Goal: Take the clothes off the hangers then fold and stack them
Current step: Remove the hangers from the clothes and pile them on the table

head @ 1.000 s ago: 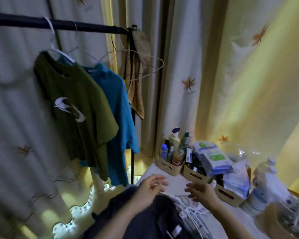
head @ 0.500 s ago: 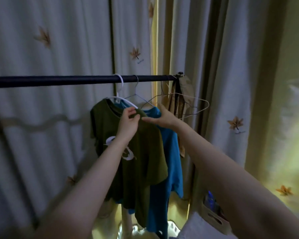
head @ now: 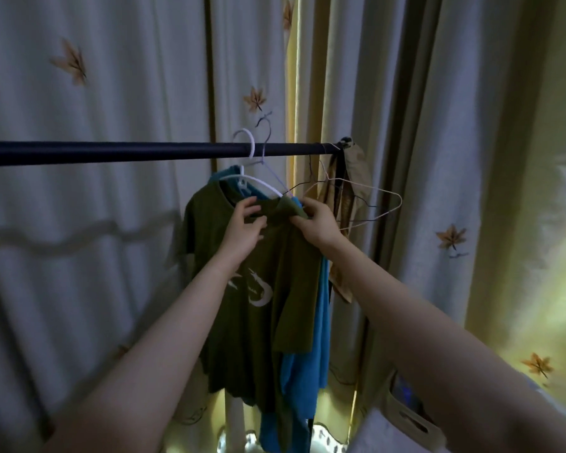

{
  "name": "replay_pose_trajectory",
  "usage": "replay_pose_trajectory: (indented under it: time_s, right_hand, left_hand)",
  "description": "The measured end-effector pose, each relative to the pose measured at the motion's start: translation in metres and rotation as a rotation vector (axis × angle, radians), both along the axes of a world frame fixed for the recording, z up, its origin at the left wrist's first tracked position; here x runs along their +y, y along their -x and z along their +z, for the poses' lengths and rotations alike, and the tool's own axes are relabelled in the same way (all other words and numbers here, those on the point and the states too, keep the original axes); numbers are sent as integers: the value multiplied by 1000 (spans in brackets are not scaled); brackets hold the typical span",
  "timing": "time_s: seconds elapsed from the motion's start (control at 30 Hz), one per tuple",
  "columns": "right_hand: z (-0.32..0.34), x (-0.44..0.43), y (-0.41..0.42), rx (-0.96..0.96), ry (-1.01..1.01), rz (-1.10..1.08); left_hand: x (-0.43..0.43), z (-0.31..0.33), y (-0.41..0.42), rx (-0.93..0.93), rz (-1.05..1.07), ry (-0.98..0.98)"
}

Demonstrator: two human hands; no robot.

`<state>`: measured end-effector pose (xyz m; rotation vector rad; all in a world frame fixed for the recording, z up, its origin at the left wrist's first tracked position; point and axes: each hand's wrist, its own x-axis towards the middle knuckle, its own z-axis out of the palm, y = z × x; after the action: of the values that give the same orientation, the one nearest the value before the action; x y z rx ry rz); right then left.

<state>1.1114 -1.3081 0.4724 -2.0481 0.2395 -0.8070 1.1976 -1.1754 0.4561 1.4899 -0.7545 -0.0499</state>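
- The green T-shirt point(head: 252, 289) hung at the centre of the frame from a white hanger point(head: 260, 184), whose hook rose above the dark rail point(head: 111, 152). A blue T-shirt point(head: 321, 322) hung just behind it, touching.
- The left hand point(head: 245, 228) held the cloth at the neckline, fingers curled over the collar edge.
- The right hand point(head: 317, 223) pinched the shirt's right-of-frame shoulder, which was bunched up and appeared already slipped off that hanger arm.
- Both grips sat at the very top of the garment, so nearly all of it draped below the hands towards the bottom of the frame.
- The shirt looked light, soft and limp. It would probably sag wherever unsupported and offer no stiffness to push against.
- Shoulder seams and collar seemed the best places to hold, as the cloth is doubled there and spreads flat for folding.
- The likely snag was the collar catching on the hanger, or the blue shirt being dragged along.
- Empty wire hangers point(head: 366, 199) dangled right of centre, near the right hand.
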Motion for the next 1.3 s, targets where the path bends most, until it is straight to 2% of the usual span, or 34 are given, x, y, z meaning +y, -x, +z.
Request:
replay_pose_trajectory:
  time_s: [0.13, 0.23, 0.37, 0.43, 0.5, 0.63, 0.8, 0.93, 1.07, 1.2, 1.3]
  right_hand:
    - [15, -13, 44, 6, -135, 78]
    - [5, -14, 97, 48, -154, 169]
    - [-16, 9, 161, 108, -201, 271]
    - [-24, 25, 188, 119, -238, 290]
    - [-28, 39, 213, 129, -257, 313]
    - [-33, 51, 266, 139, -385, 303]
    - [-66, 28, 342, 137, -657, 163]
    - [-154, -3, 406, 253, -779, -67]
    - [-275, -10, 469, 522, -828, -297]
    - [-354, -9, 505, 691, -698, -464]
    - [-370, -18, 510, 805, -579, -482]
  left_hand:
    - [1, 13, 9, -47, -4, 56]
    - [13, 15, 7, -233, 204, 37]
    - [36, 9, 4, -479, 304, -209]
    - [48, 0, 3, -676, 402, -373]
    - [58, -7, 8, -816, 425, -404]
    - [61, 1, 51, -739, 206, -293]
    - [-2, 3, 105, -799, -43, -465]
    - [-68, -86, 163, -713, -276, -695]
    - [-102, -227, 232, -468, -524, -986]
    - [-93, -327, 279, -330, -508, -1152]
    - [-79, -351, 293, -209, -475, -1160]
